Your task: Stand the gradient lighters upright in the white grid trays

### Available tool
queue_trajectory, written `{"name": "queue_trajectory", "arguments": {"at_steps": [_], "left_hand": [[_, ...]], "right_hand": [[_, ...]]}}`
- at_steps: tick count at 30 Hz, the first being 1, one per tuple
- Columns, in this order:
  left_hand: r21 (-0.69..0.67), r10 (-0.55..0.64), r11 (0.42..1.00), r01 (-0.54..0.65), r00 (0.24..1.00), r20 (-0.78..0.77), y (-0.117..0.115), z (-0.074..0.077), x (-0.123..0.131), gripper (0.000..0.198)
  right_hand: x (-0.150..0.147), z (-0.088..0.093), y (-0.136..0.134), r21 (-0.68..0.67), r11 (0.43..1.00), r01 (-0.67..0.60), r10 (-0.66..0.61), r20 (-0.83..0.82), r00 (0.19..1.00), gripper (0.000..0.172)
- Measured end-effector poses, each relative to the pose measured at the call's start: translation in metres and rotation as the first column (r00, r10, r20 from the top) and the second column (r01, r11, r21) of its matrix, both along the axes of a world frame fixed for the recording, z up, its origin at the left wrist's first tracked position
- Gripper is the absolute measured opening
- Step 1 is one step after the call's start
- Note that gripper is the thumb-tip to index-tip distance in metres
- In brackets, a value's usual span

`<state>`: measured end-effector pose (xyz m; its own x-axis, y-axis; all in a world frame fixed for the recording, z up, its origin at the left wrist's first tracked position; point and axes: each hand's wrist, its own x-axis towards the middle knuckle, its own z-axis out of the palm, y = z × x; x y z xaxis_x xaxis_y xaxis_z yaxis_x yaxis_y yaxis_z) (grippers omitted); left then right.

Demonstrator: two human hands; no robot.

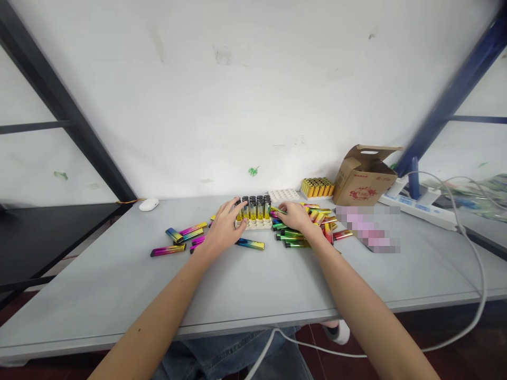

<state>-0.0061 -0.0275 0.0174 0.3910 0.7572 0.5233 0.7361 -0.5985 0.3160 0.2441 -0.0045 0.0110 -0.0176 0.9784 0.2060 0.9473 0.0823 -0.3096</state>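
Several lighters (pixel 260 209) with black tops and clear-to-yellow bodies stand upright in rows in a white holed tray (pixel 259 225). My left hand (pixel 225 227) is at the tray's left end, its fingers spread and stretched out beside the lighters. At the tray's right side, my right hand (pixel 296 215) is closed, its fingertips pinching a shiny green-and-yellow lighter (pixel 279 210). Beneath and around that hand lies a loose heap of metallic lighters (pixel 293 233) in green, red and yellow. A blue-and-yellow lighter (pixel 251 244) lies flat in front of the tray.
More pink, blue and yellow lighters (pixel 168 250) are scattered at left. Behind stand a white holed tray (pixel 283 195) and a block of yellow-orange cylinders (pixel 317 187). An opened cardboard box (pixel 363 177), a power strip (pixel 420 210) and a white cable (pixel 475 248) occupy the right; a white mouse-like object (pixel 149 205) sits left.
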Motion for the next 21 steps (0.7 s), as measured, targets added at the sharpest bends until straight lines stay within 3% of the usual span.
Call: {"name": "queue_trajectory", "arguments": {"at_steps": [8, 15, 19, 21], "left_hand": [[-0.018, 0.016, 1.0, -0.016, 1.0, -0.017, -0.002, 0.001, 0.0, 0.048], [-0.012, 0.009, 1.0, -0.009, 1.0, -0.015, -0.001, 0.0, 0.0, 0.048], [-0.023, 0.015, 1.0, -0.015, 1.0, -0.016, -0.001, 0.001, 0.0, 0.047], [-0.02, 0.015, 1.0, -0.015, 1.0, -0.014, -0.001, 0.001, 0.0, 0.047]], "right_hand": [[-0.003, 0.005, -0.002, -0.039, 0.999, -0.002, 0.006, 0.099, 0.995, 0.038], [-0.003, -0.004, 0.002, 0.025, 0.999, 0.037, -0.037, 0.004, 0.999, 0.03], [0.001, -0.006, 0.008, 0.149, 0.985, 0.092, -0.047, -0.278, 0.959, 0.025], [0.003, -0.002, 0.011, 0.22, 0.964, 0.149, -0.007, -0.541, 0.841, 0.027]]}}
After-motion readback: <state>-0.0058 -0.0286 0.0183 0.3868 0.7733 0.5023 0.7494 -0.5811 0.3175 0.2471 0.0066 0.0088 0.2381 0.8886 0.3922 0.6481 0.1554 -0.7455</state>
